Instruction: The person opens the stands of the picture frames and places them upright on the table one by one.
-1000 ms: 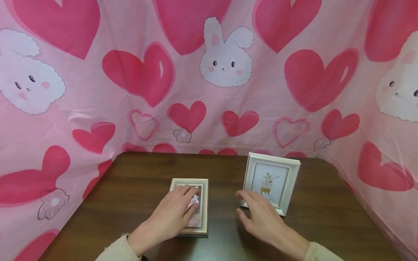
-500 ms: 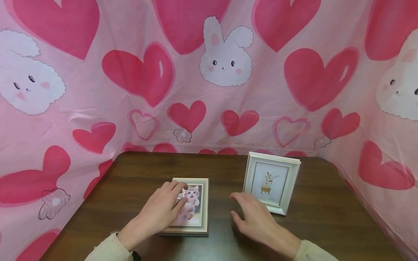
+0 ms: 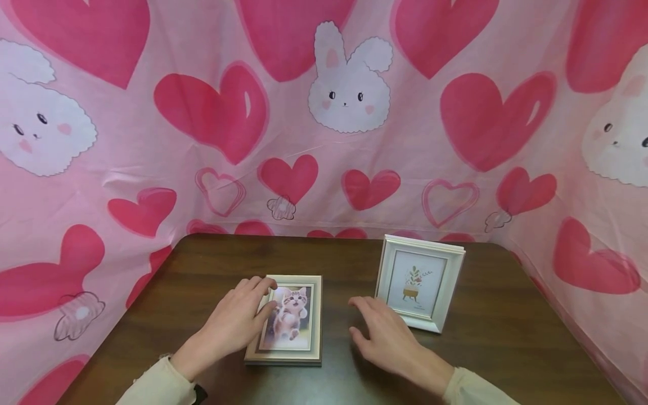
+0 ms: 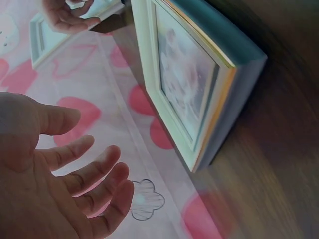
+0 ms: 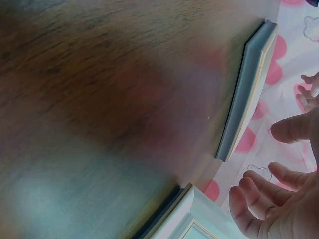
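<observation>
"Where's the kitten picture?"
"In the frame (image 3: 291, 320) lying flat, face up, on the brown table (image 3: 223, 259). It's a bit nearer the table's left edge than its right, and well short of the far edge."
"And the other frame?"
"The plant frame (image 3: 419, 287) stands upright, toward the table's far right corner."
"Has either hand got hold of anything?"
"No. The left hand (image 3: 235, 312) hovers over the left side of the kitten frame, fingers loosely bent, grasping nothing. The left wrist view shows it apart from that frame."
"What about the right?"
"The right hand (image 3: 387, 337) is just in front of the plant frame's lower left corner, relaxed, with nothing in its grasp."
"What's behind all that?"
"A pink cloth (image 3: 331, 152) with hearts and rabbits, hanging past the table's far edge and along both sides."
</observation>
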A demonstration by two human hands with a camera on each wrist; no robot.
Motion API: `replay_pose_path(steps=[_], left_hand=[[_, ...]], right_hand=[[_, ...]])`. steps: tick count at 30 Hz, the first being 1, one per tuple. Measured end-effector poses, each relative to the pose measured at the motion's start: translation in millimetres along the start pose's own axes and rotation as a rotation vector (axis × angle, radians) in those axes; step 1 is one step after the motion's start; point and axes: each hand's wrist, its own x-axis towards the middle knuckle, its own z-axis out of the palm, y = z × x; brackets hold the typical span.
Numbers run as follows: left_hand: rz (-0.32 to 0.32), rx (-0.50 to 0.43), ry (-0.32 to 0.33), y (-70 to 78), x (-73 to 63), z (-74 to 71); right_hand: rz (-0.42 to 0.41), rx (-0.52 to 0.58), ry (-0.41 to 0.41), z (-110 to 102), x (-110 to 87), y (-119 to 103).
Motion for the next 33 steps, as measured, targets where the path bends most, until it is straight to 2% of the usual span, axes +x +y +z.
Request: replay_pose_path(steps=[10, 22, 33], left_hand=[[-0.005, 0.031, -0.011, -11.3, -1.2, 1.9], [-0.059, 0.011, -0.042, -26.6, 0.0, 2.2], [-0.107, -0.013, -0.081, -37.0, 0.2, 3.0]], right_hand=[[0.025, 0.018, -0.050, 4.4, 7.2, -2.4], [0.005, 0.027, -0.078, 9.6, 15.6, -7.7], [0.020, 0.057, -0.063, 7.6, 21.1, -8.2]])
